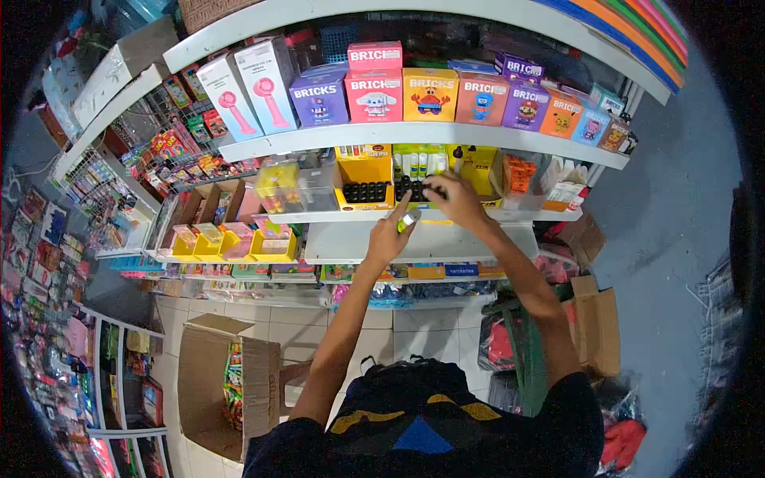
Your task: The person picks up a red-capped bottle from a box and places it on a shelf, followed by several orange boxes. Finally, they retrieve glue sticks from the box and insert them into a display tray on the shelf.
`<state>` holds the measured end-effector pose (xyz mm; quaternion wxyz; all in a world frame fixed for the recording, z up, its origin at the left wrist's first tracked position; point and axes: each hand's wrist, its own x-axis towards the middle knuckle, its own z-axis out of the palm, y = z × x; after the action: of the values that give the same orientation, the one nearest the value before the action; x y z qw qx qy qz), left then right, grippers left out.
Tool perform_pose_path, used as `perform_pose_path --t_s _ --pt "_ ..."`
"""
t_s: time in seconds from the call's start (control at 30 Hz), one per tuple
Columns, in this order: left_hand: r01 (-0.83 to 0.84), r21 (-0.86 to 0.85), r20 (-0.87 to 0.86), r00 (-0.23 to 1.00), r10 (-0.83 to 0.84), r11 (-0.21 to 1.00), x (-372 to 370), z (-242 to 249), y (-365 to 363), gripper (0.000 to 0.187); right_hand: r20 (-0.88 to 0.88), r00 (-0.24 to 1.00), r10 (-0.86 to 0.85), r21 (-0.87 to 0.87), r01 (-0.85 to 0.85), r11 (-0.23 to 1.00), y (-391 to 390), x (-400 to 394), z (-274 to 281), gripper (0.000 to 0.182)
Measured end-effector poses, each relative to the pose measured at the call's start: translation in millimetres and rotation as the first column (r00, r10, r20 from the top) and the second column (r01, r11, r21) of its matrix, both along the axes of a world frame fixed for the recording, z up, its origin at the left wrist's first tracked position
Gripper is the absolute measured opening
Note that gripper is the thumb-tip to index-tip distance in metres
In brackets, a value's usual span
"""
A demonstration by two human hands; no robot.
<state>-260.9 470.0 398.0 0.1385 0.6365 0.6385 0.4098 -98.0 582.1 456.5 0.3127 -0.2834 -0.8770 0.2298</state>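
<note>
My left hand (388, 237) is closed around a glue stick (408, 221) with a green label and a pale end, just in front of the shelf. Its index finger points up toward a display box of black-capped sticks (408, 190). Over the right side of that box, my right hand (460, 202) has its fingers bent down among the black caps; what they pinch is hidden. Green-and-white glue sticks (417, 165) stand upright behind the black caps. To the left is a yellow glue stick box (367, 172) holding a row of black-capped sticks.
Boxes marked BRICKS (430, 95) line the shelf above. A clear plastic container (295, 188) stands left of the glue boxes, and small orange packs (520, 174) stand right. Below are yellow bins (272, 246). An open cardboard box (213, 382) sits on the floor at left.
</note>
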Motion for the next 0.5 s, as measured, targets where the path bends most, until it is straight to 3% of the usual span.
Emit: perform_pose_path --t_s 0.07,0.1,0.23,0.33,0.43,0.5 --pt "0.019 -0.008 0.152 0.988 -0.017 1.000 4.7 3.6 2.4 0.077 -0.132 0.975 0.180 -0.099 -0.193 0.976 -12.4 -7.5 -11.7 0.029" --pt "0.051 0.075 0.202 0.977 -0.065 0.996 6.3 0.0 7.0 0.078 -0.205 0.945 0.257 -0.138 -0.288 0.948 -17.9 -9.4 -16.1 0.028" --pt "0.123 0.105 0.313 0.938 -0.151 0.987 12.2 1.2 13.1 0.071 0.053 0.962 0.269 -0.333 -0.237 0.913 -31.3 -7.2 1.3 0.026" --pt "0.135 0.152 0.319 0.931 -0.178 0.979 11.2 -2.7 16.8 0.070 -0.223 0.935 0.276 -0.354 -0.341 0.871 -30.9 -6.5 -5.0 0.026" --pt "0.139 0.152 0.336 0.924 -0.183 0.979 10.2 3.4 11.9 0.067 -0.221 0.929 0.297 -0.374 -0.362 0.854 -26.1 0.1 -1.4 0.029" --pt "0.177 0.143 0.442 0.869 -0.223 0.974 9.7 1.7 9.9 0.059 -0.238 0.943 0.232 -0.468 -0.321 0.823 -21.1 2.1 -1.6 0.030"
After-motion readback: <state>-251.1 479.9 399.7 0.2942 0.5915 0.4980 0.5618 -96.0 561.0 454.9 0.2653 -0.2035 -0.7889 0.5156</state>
